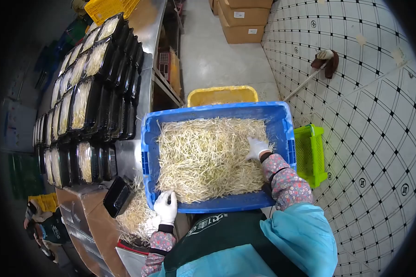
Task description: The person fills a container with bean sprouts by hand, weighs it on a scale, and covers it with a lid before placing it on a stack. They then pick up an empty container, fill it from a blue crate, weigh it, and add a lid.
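A blue plastic tub (217, 111) holds a thick bed of pale bean sprouts (208, 157). My right hand (257, 148), in a white glove, reaches in at the tub's right side. Its fingers are apart and touch the sprouts, with the tips partly sunk among them. At the near left corner, my gloved left hand (165, 208) is curled over the tub's rim, thumb and finger bent round. Beside that hand lies a loose heap of sprouts (136, 214), and a black plastic tray (117, 197) tilts against the heap.
Stacked black packs of sprouts (94, 104) fill the metal table on the left. A yellow crate (223, 94) sits behind the tub, a green crate (311, 154) to its right. Cardboard boxes (245, 21) and a long-handled tool (305, 82) are farther off. Another person (51, 226) is at lower left.
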{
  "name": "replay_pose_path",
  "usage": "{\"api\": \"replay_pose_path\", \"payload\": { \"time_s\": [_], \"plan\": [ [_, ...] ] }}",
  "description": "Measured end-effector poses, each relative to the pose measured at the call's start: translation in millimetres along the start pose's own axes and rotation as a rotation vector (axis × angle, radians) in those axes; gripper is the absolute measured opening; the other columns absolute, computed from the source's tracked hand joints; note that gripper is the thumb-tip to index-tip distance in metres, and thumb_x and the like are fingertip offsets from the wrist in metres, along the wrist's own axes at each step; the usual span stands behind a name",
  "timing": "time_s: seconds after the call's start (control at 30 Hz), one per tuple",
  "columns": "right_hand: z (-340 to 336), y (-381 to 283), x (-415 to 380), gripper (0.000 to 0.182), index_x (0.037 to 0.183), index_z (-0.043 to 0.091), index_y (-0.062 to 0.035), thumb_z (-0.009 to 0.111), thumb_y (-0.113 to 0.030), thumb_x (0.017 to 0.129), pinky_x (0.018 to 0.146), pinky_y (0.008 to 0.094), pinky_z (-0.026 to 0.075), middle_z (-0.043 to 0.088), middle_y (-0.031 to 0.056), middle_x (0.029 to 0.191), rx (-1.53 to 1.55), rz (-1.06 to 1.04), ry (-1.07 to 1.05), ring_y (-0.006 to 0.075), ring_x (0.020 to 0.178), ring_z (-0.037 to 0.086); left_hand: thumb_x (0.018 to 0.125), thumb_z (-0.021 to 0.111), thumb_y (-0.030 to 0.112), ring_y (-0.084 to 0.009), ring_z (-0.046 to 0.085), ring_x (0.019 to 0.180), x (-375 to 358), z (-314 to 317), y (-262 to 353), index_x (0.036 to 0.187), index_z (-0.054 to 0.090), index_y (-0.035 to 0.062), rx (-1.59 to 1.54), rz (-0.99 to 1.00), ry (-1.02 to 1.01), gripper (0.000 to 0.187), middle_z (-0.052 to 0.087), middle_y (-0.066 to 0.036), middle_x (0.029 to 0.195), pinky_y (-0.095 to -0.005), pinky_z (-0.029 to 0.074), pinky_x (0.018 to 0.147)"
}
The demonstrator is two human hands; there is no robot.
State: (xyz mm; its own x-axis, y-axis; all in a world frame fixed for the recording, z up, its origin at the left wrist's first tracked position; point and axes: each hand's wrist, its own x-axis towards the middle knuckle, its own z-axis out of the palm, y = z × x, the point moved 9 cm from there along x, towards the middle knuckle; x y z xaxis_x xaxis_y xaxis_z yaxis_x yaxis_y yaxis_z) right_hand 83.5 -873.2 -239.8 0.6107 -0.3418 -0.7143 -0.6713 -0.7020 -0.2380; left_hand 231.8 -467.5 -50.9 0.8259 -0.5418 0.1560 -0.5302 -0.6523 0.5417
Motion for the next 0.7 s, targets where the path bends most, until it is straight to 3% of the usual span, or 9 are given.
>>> {"api": "replay_pose_path", "payload": {
  "time_s": [0.1,0.13,0.17,0.27,0.33,0.43,0.5,0.63,0.7],
  "plan": [
    [7,-2,-6,0.088,0.14,0.045,-0.0039,0.079,-0.038,0.066,0.095,0.0428,0.05,0.061,0.0206,0.128,-0.023,0.053,-0.019,0.0344,0.116,0.06,0.085,0.068,0.012,-0.0269,0.068,0.079,-2,1,-2,0.091,0.073,0.0082,0.035,-0.048,-0.033,0.009,0.071,-0.01,0.088,-0.0344,0.053,0.072],
    [0,-3,-13,0.074,0.13,0.056,-0.0034,0.076,-0.037,0.067,0.093,0.0421,0.052,0.065,0.02,0.121,-0.002,0.027,0.033,0.0343,0.111,0.063,0.085,0.068,0.012,-0.0271,0.068,0.079,-3,0,-3,0.091,0.074,0.0083,0.018,-0.031,-0.019,0.009,0.071,-0.01,0.088,-0.0344,0.053,0.072],
    [-5,-2,-17,0.074,0.13,0.056,-0.0034,0.076,-0.037,0.067,0.093,0.0421,0.052,0.065,0.02,0.121,0.0,0.024,0.041,0.0343,0.111,0.063,0.085,0.068,0.013,-0.0272,0.068,0.078,-4,0,-3,0.091,0.074,0.0084,0.001,-0.015,-0.007,0.009,0.071,-0.01,0.087,-0.0344,0.053,0.071],
    [-33,6,-35,0.051,0.109,0.07,-0.0038,0.075,-0.034,0.068,0.089,0.041,0.054,0.069,0.02,0.112,-0.098,0.066,0.039,0.0324,0.105,0.066,0.085,0.068,0.013,-0.0273,0.068,0.077,-5,4,-12,0.09,0.074,0.0076,-0.015,-0.027,0.004,0.009,0.071,-0.01,0.086,-0.0345,0.053,0.071],
    [-60,7,-54,0.055,0.112,0.069,-0.0051,0.076,-0.032,0.064,0.09,0.0394,0.054,0.069,0.0198,0.112,-0.096,0.047,0.08,0.0325,0.105,0.066,0.085,0.069,0.014,-0.0283,0.069,0.078,-5,-2,-10,0.09,0.074,0.0069,-0.08,-0.058,0.008,0.01,0.071,-0.012,0.087,-0.0345,0.053,0.072],
    [-128,-12,-102,0.073,0.126,0.063,-0.0083,0.079,-0.036,0.06,0.093,0.0387,0.052,0.067,0.0187,0.118,0.001,-0.008,0.289,0.0327,0.109,0.065,0.09,0.066,0.011,-0.0212,0.068,0.089,-7,6,-41,0.098,0.073,0.0014,-0.387,-0.264,-0.058,0.014,0.072,-0.012,0.096,-0.0294,0.051,0.082],
    [-159,-35,-118,0.075,0.129,0.06,-0.008,0.079,-0.035,0.061,0.093,0.0382,0.051,0.066,0.0182,0.119,0.088,-0.169,0.344,0.0328,0.109,0.064,0.093,0.062,0.008,-0.0179,0.064,0.1,2,1,-57,0.109,0.069,-0.0026,-0.554,-0.312,-0.043,0.02,0.07,-0.01,0.108,-0.0294,0.048,0.091],
    [-194,-152,-170,0.075,0.131,0.058,-0.0088,0.077,-0.039,0.065,0.094,0.0367,0.05,0.067,0.0193,0.116,0.033,-0.354,0.366,0.033,0.108,0.064,0.098,0.057,0.009,-0.0177,0.063,0.104,47,-35,-41,0.128,0.058,-0.003,-0.808,-0.34,0.052,0.032,0.064,-0.012,0.122,-0.0285,0.049,0.093],
    [-168,-202,-151,0.088,0.141,0.048,-0.0125,0.079,-0.041,0.064,0.097,0.04,0.048,0.061,0.02,0.127,0.045,-0.64,0.473,0.0351,0.117,0.059,0.097,0.056,0.007,-0.0212,0.06,0.112,68,-42,-37,0.131,0.055,-0.0032,-0.809,-0.341,0.061,0.035,0.061,-0.014,0.126,-0.0332,0.047,0.099]
  ]
}}
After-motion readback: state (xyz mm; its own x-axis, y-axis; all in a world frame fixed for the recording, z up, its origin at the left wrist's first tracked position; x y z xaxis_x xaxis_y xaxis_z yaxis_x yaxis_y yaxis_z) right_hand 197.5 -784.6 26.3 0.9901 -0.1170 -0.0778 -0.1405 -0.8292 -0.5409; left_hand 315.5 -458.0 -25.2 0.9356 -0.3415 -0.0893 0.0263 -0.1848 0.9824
